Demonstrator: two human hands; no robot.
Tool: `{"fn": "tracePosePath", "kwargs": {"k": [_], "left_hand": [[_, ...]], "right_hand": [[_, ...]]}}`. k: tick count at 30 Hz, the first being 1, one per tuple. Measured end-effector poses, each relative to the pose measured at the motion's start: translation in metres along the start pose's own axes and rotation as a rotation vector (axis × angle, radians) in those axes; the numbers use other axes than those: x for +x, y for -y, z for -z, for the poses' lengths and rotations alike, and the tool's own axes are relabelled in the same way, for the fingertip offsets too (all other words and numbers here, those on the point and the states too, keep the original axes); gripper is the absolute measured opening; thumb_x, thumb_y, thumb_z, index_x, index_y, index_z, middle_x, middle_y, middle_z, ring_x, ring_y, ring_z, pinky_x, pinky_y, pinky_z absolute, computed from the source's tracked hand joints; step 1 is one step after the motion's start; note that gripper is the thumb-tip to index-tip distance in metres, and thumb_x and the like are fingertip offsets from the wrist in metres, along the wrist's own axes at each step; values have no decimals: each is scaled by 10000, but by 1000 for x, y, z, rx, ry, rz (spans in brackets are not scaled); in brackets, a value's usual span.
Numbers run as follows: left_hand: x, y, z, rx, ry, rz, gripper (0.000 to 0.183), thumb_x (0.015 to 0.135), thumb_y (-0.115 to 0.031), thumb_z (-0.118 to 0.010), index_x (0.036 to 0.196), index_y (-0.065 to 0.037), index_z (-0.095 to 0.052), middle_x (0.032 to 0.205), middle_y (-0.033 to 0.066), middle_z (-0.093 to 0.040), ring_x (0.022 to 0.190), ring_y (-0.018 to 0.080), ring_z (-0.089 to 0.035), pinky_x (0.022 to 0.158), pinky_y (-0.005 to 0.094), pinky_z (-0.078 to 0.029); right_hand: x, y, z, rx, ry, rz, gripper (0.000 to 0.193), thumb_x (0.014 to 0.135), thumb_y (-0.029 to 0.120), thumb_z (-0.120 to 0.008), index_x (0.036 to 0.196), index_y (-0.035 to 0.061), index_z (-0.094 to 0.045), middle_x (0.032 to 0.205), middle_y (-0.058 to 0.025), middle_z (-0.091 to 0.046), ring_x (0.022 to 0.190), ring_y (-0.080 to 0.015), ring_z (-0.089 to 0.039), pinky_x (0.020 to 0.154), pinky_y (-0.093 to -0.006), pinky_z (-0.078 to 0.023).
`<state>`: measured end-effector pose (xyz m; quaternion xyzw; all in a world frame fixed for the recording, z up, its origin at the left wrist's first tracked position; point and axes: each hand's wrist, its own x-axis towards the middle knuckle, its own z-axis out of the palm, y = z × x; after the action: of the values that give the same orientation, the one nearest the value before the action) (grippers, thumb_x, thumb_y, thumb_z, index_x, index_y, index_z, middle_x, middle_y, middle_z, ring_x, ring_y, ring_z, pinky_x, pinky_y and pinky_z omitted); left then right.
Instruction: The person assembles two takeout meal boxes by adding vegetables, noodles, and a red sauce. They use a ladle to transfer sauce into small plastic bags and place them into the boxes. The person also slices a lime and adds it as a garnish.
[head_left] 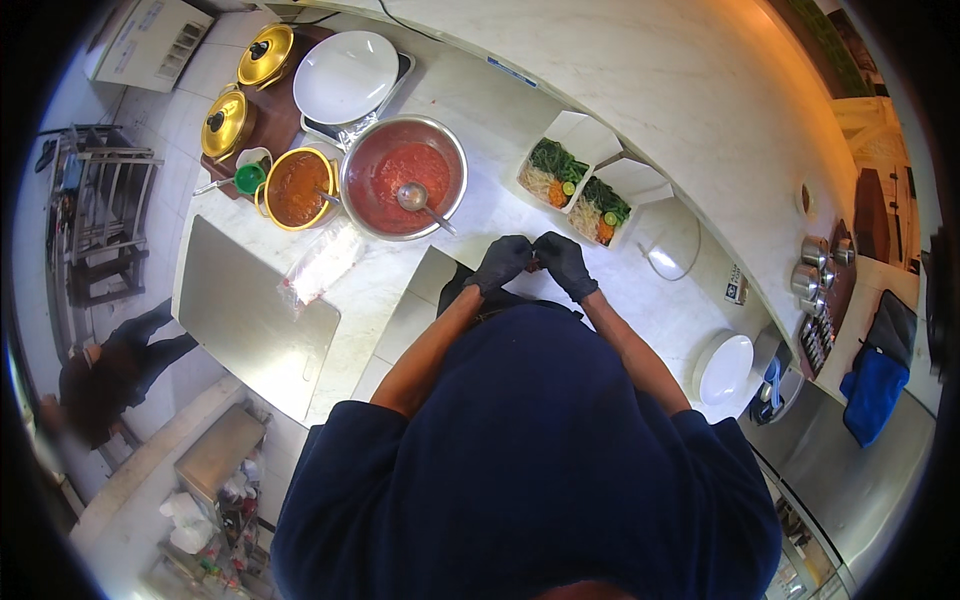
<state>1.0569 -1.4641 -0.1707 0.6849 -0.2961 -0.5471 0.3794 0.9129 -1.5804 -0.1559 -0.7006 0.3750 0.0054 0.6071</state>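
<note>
Small item, too hidden to identify, sits pinched between left hand point(503, 262) and right hand point(565, 262), both black-gloved, fingertips touching above the tabletop point(520, 130). Two filled salad trays point(578, 186) lie just beyond; steel bowl of red sauce point(403, 178) stands unserved.

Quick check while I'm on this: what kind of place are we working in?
Most likely a food-prep kitchen, perhaps commercial. A big steel bowl of red sauce with a ladle, lidded gold pots, and two white trays of vegetables sit on a white counter.
</note>
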Motion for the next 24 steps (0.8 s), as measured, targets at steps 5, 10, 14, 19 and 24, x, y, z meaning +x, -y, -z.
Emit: {"fn": "tracePosePath", "kwargs": {"k": [5,10,14,19,24], "left_hand": [[2,4,-7,-183,0,13,222,832,-175,-638,864,18,-744,795,124,-734,736,201,-707,721,327,-548],[3,11,-10,-380,-7,52,174,825,-107,-668,870,47,-737,818,125,-730,741,201,-695,714,319,-547],[-1,12,-13,-580,-35,29,201,861,-137,-706,951,41,-735,858,130,-725,741,200,-691,717,320,-549],[-5,10,-22,-83,-286,-303,253,838,-245,-737,1010,-58,-748,940,104,-731,895,267,-669,823,381,-529],[-5,8,-20,179,-294,-352,257,823,-292,-760,1006,-112,-752,933,66,-687,923,276,-628,825,393,-498]], "right_hand": [[3,-4,1,-545,-99,385,136,855,71,-676,978,27,-713,859,-146,-690,795,-291,-687,728,-385,-538],[-4,9,4,-404,6,272,162,812,221,-698,873,83,-757,814,-117,-715,792,-303,-680,716,-415,-523],[1,2,3,-274,-33,107,180,819,234,-712,867,66,-755,800,-113,-721,746,-282,-698,687,-393,-532],[10,-21,-1,-92,-98,101,103,906,89,-667,881,-6,-700,733,-82,-695,680,-144,-668,613,-299,-521],[8,-26,0,-119,-163,65,99,905,80,-659,850,-2,-674,717,-78,-685,663,-152,-653,596,-299,-495]]}}
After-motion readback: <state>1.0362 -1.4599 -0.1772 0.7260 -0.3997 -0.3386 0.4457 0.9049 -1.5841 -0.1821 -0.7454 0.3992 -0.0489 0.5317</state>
